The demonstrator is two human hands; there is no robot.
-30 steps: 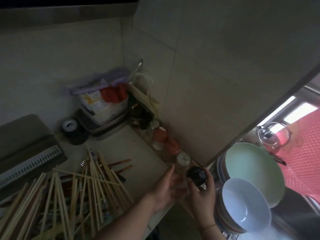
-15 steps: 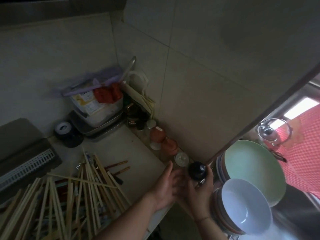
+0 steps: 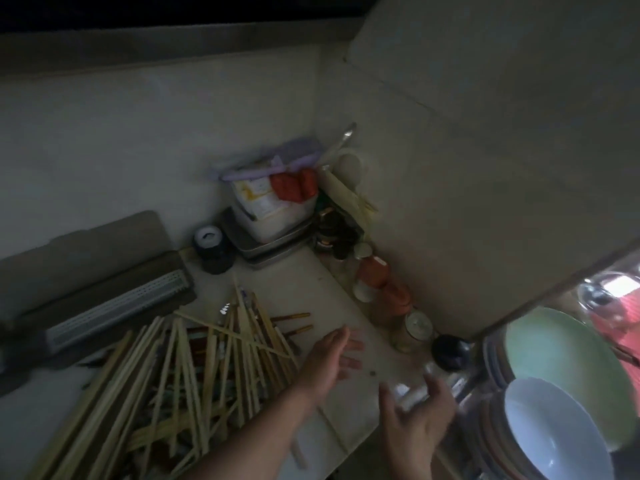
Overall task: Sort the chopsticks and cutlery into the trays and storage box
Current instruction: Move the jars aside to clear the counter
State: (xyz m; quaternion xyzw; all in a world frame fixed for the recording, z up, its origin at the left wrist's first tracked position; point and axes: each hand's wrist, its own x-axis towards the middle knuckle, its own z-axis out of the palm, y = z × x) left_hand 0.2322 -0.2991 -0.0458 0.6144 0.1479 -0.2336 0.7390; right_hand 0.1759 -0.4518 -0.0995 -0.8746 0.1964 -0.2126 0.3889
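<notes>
Hardly any of the sorting looks done. The chopsticks (image 3: 194,368) lie in one loose, crisscrossed pile on the counter (image 3: 311,292), with what may be cutlery handles buried among them, though it is too dim to be sure. Just right of the pile, the left hand (image 3: 329,362) hovers with fingers straight and spread, holding nothing. Further right of the pile, the right hand (image 3: 420,414) is also loosely spread and empty. A slotted white tray (image 3: 114,313) sits left of the pile, unfilled as far as I can see.
</notes>
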